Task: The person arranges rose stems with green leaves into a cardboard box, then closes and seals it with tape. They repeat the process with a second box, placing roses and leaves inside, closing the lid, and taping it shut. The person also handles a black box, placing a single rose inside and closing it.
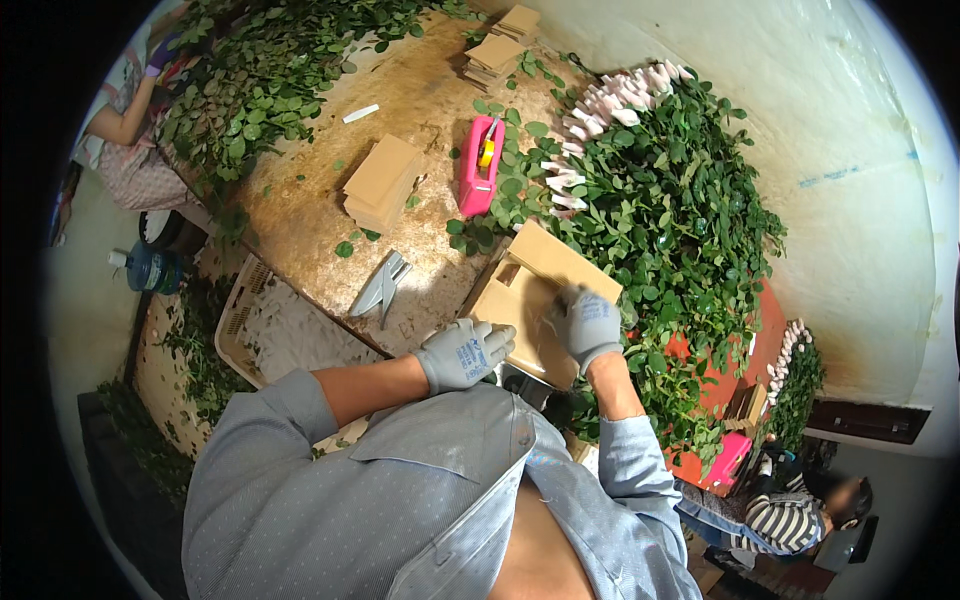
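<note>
Touching the cardboard piece with both gloved hands, you have it right in front of your body, at the near edge of the desk. Your left hand lies at its near left side, fingers stretched out; your right hand sits on its right side with the fingers curled, and whether they pinch anything cannot be told. Because the cardboard lies so close to the edge, a hard push toward you could tip it off. Pressing unevenly might bend it near the small opening on its far left. On the right, the leafy stems crowd close, so a wide sweep of your right hand could snag or bruise leaves. To the left, the grey hand tool lies near the desk's edge; a careless left elbow might knock it down. Loose leaves by the pink tape dispenser could get trapped beneath the cardboard.
</note>
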A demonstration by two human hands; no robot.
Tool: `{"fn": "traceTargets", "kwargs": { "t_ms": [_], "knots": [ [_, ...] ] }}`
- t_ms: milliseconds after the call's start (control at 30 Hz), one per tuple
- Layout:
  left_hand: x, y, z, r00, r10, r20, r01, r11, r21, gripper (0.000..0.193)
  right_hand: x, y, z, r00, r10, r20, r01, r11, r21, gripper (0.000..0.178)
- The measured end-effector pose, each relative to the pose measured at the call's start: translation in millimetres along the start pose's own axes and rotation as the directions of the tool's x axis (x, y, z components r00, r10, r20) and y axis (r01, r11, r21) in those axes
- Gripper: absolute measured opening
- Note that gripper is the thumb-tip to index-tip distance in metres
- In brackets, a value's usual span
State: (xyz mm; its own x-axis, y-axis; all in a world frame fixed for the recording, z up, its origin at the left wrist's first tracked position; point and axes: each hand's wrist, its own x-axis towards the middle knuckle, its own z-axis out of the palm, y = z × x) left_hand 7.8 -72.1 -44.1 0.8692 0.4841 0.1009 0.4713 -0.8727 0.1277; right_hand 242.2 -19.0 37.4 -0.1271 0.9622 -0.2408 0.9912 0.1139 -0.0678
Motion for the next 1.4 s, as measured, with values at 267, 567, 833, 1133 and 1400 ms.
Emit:
{"fn": "traceTargets", "kwargs": {
  "t_ms": [267, 567, 833, 1133, 1400],
  "knots": [
    [5, 13, -5, 0.989, -0.141, -0.04, 0.133, 0.978, -0.16, 0.042, 105, 76, 4, 0.997, -0.069, 0.037, 0.041, 0.865, 0.501, 0.069],
    [-3, 29, 7, 0.946, -0.317, -0.064, 0.289, 0.917, -0.275, 0.043, 68, 8, -68, 0.826, -0.261, 0.499, 0.41, 0.886, -0.216, 0.052],
    [-4, 29, 12, 0.918, -0.392, -0.055, 0.341, 0.854, -0.394, 0.04, 43, -41, -49, 0.63, -0.225, 0.743, 0.694, 0.593, -0.408, 0.023],
    [1, 29, 9, 0.892, -0.452, -0.028, 0.401, 0.817, -0.414, 0.033, 62, -46, -31, 0.383, -0.272, 0.883, 0.875, 0.412, -0.253, 0.017],
    [-1, 28, 20, 0.923, -0.379, -0.063, 0.336, 0.875, -0.348, 0.026, 64, -40, -14, 0.253, -0.392, 0.885, 0.931, 0.348, -0.112, 0.016]
  ]
}}
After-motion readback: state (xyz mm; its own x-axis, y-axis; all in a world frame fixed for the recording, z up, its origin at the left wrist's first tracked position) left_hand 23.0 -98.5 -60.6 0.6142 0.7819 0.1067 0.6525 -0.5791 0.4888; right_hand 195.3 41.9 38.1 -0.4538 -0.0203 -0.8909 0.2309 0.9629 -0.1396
